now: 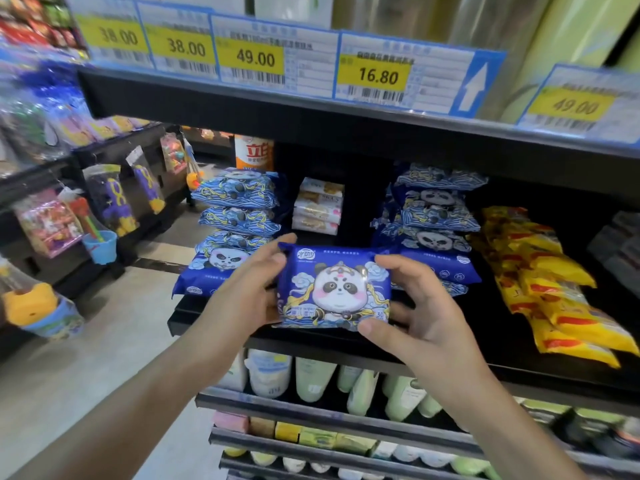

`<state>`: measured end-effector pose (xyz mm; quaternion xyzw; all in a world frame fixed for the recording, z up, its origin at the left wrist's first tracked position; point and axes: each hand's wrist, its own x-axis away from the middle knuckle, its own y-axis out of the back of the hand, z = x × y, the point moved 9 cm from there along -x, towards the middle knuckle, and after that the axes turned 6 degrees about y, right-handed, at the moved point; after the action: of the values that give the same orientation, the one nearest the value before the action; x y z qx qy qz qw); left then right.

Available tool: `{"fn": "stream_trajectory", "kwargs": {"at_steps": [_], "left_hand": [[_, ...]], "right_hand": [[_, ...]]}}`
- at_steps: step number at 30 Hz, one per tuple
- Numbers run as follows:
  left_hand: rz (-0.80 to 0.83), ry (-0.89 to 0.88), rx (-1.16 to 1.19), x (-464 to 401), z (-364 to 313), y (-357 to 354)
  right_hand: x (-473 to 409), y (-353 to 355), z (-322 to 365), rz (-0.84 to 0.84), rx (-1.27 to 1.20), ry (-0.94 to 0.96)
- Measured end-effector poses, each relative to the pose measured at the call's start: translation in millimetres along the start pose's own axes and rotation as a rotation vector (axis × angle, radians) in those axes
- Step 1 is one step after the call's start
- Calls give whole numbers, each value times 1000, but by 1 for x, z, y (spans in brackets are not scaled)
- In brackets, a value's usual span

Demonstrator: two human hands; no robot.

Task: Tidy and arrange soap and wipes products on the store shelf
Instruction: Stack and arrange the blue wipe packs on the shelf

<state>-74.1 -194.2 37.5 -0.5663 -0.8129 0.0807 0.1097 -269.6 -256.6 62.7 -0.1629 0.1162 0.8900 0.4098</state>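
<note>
Blue film, printed with a panda, is covering the wipes pack [334,289] that I am holding in both hands. My left hand [247,291] is gripping its left edge, fingers curled over the top left corner. My right hand [414,308] is gripping the right edge, thumb pressing the lower right corner and fingers wrapping the upper right side. I am holding the pack face up, just in front of the black shelf [214,315], in the gap between two stacks.

The left stack of blue packs [235,216] is standing on that shelf, just beside my left hand. The right stack of blue packs [434,220] is standing behind my right hand. Between them, further back, a small pile of white packs [320,206] is sitting. To the right, yellow packets [550,278] are lying in overlapping rows. Above, yellow price tags [377,74] are lining the upper shelf edge. Below, pale bottles [313,377] are standing on the next level down.
</note>
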Motion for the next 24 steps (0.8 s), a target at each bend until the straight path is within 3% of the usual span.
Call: {"fn": "stream_trajectory", "kwargs": {"at_steps": [4, 8, 11, 16, 21, 24], "left_hand": [[4, -222, -200, 15, -14, 15], [-74, -580, -807, 38, -35, 3], [-82, -675, -1107, 43, -38, -10], [-63, -801, -1081, 47, -44, -21], [-67, -721, -979, 49, -45, -14], [-56, -584, -802, 46, -40, -4]], "right_hand": [[1, 3, -4, 3, -115, -68], [0, 5, -4, -17, -175, -142], [-2, 2, -4, -29, -216, -192], [-1, -10, -5, -12, -274, -287], [1, -15, -3, 33, -155, -329], [1, -12, -2, -7, -52, -306]]}}
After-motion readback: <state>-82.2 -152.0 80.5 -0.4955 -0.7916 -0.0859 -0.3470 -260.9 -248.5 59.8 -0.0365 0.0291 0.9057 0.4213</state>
